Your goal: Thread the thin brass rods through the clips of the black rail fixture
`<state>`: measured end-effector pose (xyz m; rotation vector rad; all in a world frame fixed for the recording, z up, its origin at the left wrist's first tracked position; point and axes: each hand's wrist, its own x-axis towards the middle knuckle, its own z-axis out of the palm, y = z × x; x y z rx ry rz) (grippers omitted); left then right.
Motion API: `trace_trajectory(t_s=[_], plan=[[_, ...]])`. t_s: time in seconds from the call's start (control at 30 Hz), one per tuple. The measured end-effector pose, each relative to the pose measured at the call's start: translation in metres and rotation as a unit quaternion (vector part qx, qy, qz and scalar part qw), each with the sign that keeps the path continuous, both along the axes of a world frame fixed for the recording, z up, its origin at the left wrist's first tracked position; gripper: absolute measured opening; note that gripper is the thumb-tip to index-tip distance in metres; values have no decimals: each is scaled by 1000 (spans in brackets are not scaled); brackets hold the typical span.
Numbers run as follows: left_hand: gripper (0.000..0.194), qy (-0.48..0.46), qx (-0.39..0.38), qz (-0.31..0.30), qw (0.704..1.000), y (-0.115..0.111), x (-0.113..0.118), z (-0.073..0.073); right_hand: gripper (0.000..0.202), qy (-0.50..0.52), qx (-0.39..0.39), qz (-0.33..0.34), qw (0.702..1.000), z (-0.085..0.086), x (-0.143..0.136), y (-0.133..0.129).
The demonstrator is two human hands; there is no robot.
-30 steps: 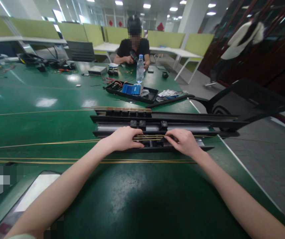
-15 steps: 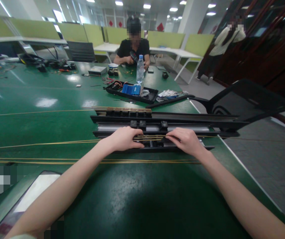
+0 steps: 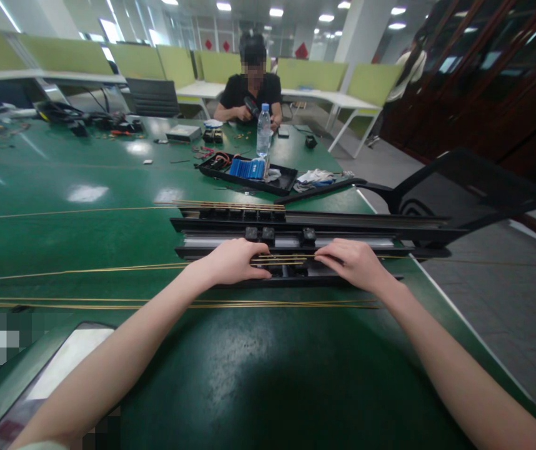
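My left hand [image 3: 233,261] reaches over the nearest black rail [image 3: 338,282], with thumb and fingers on either side of a small black block [image 3: 275,271]. The contact is partly hidden behind the fingers. Several thin brass-coloured rods [image 3: 287,258] run lengthwise between my two hands, over the rail. My right hand [image 3: 350,264] pinches at the right end of these rods with thumb and fingertips. One long rod [image 3: 122,269] stretches left from under my left wrist across the green table. More black blocks [image 3: 308,237] sit in the rail behind.
Loose long rods [image 3: 268,304] lie in front of the rails. Beyond are a black tray [image 3: 287,181], a water bottle [image 3: 263,131] and gloves [image 3: 315,179]. A co-worker [image 3: 252,87] sits opposite with a power tool. A chair [image 3: 483,187] stands right; a phone-like device [image 3: 78,350] lies left.
My right hand has shifted slightly to the right, away from my left hand, which stays in place. A person in the background at right has walked farther away.
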<state>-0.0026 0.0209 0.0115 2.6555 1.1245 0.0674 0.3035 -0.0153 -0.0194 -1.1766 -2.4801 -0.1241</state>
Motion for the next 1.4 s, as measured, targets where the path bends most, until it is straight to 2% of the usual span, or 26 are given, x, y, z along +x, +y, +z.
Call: trace_trajectory(t_s=[0.37, 0.57, 0.87, 1.17, 1.4], plan=[[53, -8, 14, -11, 1000, 0, -1, -1, 30, -36, -50, -72, 995, 7, 23, 0], [54, -8, 12, -8, 1000, -1, 0, -1, 35, -5, -116, -95, 989, 11, 34, 3], [53, 1, 0, -1, 1000, -2, 0, 3, 45, 43, -225, -138, 963, 19, 40, 2], [53, 1, -1, -2, 1000, -2, 0, 3, 55, 48, -263, -174, 948, 19, 52, 3], [54, 2, -4, 0, 1000, -2, 0, 4, 56, 44, -275, -175, 944, 17, 53, 3]])
